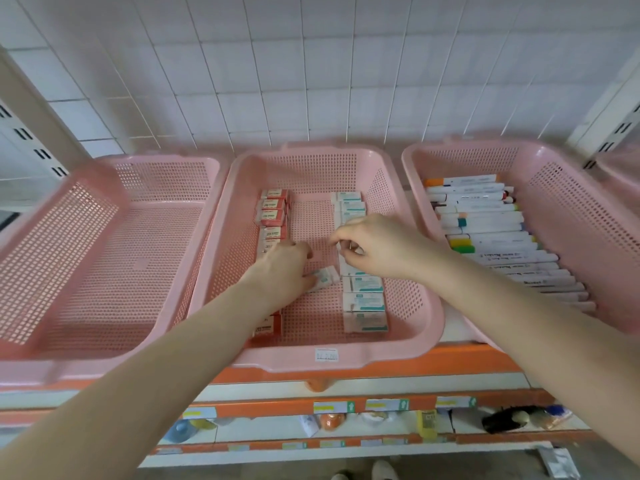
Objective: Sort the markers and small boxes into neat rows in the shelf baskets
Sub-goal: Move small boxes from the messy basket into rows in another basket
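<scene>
Baskets of pink perforated plastic, three of them, rectangular with rounded corners and thick smooth rims, sit side by side on a shelf (467, 358) with an orange front edge, backed by a glossy white tiled wall (277, 64). Both arms reach into the middle basket (381, 355), which carries a small paper price label (326, 355) on its near rim at 6 o'clock. Along its 9 o'clock side runs a column of red cardboard boxes (273, 216), small flat oblongs with white print; the left forearm crosses this column. Along its 3 o'clock side runs a column of white boxes with teal bands (363, 299), lying edge to edge from the far wall to the near one. The left grip (280, 268) is clasped on a loose box (325, 277), white with a teal stripe, tilted on the mesh floor between the two columns, just beside the teal column. The right grip (381, 247), fingers curled, pinches a pinched box (358, 251) partway along the teal column, thumb and fingertips on its upper edge. At 3 o'clock the right basket (571, 209) holds markers (495, 237), slim white barrels with coloured caps, packed parallel in one long row. At 9 o'clock the left basket (52, 254) shows only its mesh floor and walls. Lower shelves at 6 o'clock carry blurred goods and paper tags.
</scene>
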Action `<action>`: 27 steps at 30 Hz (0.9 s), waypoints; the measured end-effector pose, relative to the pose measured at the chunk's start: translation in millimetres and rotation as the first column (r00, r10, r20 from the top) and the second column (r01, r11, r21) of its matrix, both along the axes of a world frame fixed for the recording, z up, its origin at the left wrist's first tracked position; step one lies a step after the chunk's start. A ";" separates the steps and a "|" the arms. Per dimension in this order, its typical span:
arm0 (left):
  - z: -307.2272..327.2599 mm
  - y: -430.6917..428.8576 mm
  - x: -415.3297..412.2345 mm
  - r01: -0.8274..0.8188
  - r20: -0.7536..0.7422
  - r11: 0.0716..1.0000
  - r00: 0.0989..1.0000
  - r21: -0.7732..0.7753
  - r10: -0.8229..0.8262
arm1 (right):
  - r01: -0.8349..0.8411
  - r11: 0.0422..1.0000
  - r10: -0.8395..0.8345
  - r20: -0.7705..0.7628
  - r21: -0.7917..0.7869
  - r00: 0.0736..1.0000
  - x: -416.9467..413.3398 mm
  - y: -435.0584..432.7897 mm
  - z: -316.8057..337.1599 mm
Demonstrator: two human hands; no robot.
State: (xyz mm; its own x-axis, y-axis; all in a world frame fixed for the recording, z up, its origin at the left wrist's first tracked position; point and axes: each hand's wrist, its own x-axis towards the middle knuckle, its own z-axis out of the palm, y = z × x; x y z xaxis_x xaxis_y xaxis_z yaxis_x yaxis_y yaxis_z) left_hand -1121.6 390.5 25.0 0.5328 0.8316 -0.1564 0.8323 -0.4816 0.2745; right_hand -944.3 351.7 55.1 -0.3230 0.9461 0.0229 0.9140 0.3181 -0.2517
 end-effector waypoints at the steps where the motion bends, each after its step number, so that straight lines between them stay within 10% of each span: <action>1: 0.0 -0.1 0.0 0.003 0.000 1.000 1.000 -0.007 -0.003 | -0.008 1.000 0.008 0.021 -0.009 1.000 -0.2 0.6 -0.5; 14: 16.0 -6.6 -2.0 0.008 -0.129 1.000 0.992 0.016 -0.006 | -0.008 0.917 0.041 0.074 -0.400 0.996 -10.0 30.4 11.7; 27: 21.5 5.9 -7.5 -0.206 0.275 0.975 0.945 0.083 0.176 | -0.093 0.938 -0.022 -0.326 -0.333 0.945 -13.7 50.9 8.4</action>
